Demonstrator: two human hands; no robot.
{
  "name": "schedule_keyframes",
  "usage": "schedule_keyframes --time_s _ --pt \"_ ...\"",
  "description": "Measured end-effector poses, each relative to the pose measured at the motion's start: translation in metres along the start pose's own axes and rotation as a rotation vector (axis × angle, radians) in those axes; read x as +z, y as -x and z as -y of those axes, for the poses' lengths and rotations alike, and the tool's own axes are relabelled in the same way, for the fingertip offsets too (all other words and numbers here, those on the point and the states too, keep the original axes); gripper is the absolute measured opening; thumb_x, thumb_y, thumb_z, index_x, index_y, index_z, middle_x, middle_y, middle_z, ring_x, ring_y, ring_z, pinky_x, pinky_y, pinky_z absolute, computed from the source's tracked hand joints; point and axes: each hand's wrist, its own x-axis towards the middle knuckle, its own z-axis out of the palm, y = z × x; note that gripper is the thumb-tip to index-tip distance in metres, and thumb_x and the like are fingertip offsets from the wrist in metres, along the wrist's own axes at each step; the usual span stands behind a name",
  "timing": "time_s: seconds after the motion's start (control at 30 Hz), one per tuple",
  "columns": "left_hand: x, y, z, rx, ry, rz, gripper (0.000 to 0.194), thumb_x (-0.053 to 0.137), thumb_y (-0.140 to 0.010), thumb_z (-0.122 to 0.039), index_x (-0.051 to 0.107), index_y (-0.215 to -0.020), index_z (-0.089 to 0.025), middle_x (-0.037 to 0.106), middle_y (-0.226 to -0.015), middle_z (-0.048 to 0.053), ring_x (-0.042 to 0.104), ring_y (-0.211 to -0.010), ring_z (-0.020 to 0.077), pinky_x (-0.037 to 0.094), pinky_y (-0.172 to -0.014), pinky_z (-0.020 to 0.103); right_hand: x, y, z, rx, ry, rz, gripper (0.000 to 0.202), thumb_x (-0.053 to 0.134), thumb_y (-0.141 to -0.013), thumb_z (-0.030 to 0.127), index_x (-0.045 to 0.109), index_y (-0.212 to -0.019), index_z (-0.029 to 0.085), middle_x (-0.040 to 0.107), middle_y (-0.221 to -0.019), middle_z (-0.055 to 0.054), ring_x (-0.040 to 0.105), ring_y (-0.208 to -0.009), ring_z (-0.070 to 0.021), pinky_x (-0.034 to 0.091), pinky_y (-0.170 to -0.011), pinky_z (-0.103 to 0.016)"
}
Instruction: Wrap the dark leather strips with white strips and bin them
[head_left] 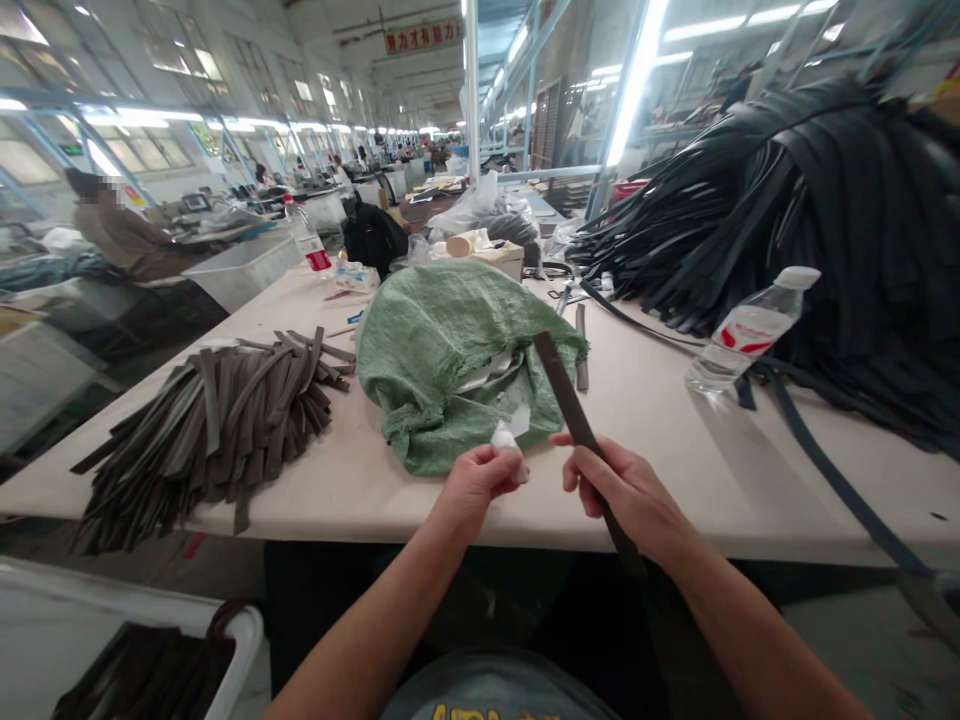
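My left hand pinches a crumpled white piece, which looks like tissue or thin cloth, in front of a green woven sack. In my right hand is a dark brown strap, held at a slant, its upper end rising in front of the sack's right side. The strap's lower end drops past the table's front edge. The sack's mouth is partly open, with something white inside. To the left lies a heap of cut brown straps that hangs over the table edge.
A water bottle stands tilted-looking at the right, beside a large pile of black straps. One long strap trails over the table to its front edge. A white bin with dark straps is at lower left. A person sits farther off.
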Motion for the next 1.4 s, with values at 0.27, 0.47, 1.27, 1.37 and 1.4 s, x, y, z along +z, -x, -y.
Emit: schedule_keyframes --time_s 0.27,0.47,1.27,1.37,1.4 --pt "0.013 -0.015 -0.006 -0.042 0.426 -0.041 0.033 0.084 -0.064 -0.035 0.067 -0.085 -0.017 0.071 -0.087 0.002 0.067 -0.076 0.0137 0.053 -0.07 0.023 0.006 0.081 -0.049 -0.006 0.336 -0.002 0.037 0.035 -0.098 0.048 0.06 -0.088 0.022 0.056 -0.064 0.0 0.055 -0.053 -0.0157 0.045 -0.05 -0.025" --pt "0.028 -0.013 -0.005 -0.061 0.432 0.0 0.027 0.079 -0.071 -0.034 0.066 -0.086 -0.016 0.072 -0.086 0.002 0.068 -0.074 0.0133 0.053 -0.069 0.023 0.014 0.086 -0.062 -0.037 0.456 -0.009 0.039 0.03 -0.1 0.046 0.058 -0.086 0.022 0.056 -0.066 0.0 0.057 -0.059 -0.0168 0.044 -0.053 -0.025" --pt "0.015 0.028 0.028 0.004 0.03 0.205 0.034 0.076 -0.072 -0.037 0.073 -0.089 -0.008 0.067 -0.067 0.007 0.06 -0.055 0.0145 0.046 -0.057 0.025 0.042 0.062 -0.053 0.005 0.107 0.073 0.045 0.03 -0.098 0.054 0.054 -0.083 0.019 0.054 -0.062 0.002 0.052 -0.049 -0.012 0.041 -0.048 -0.022" --pt "0.011 0.026 0.022 0.092 0.028 0.187 0.037 0.076 -0.072 -0.037 0.072 -0.099 -0.012 0.07 -0.079 0.008 0.062 -0.062 0.0155 0.047 -0.061 0.026 0.047 0.058 -0.05 -0.022 0.1 0.088 0.046 0.03 -0.098 0.055 0.054 -0.08 0.019 0.054 -0.061 0.002 0.053 -0.05 -0.0122 0.042 -0.048 -0.022" --pt "0.008 0.023 0.016 0.16 0.067 0.123 0.038 0.077 -0.071 -0.038 0.073 -0.1 -0.014 0.071 -0.089 0.01 0.064 -0.072 0.0172 0.048 -0.068 0.027 0.05 0.057 -0.051 -0.019 0.101 0.111 0.046 0.029 -0.098 0.055 0.054 -0.082 0.019 0.054 -0.061 0.002 0.052 -0.049 -0.0121 0.042 -0.048 -0.022"
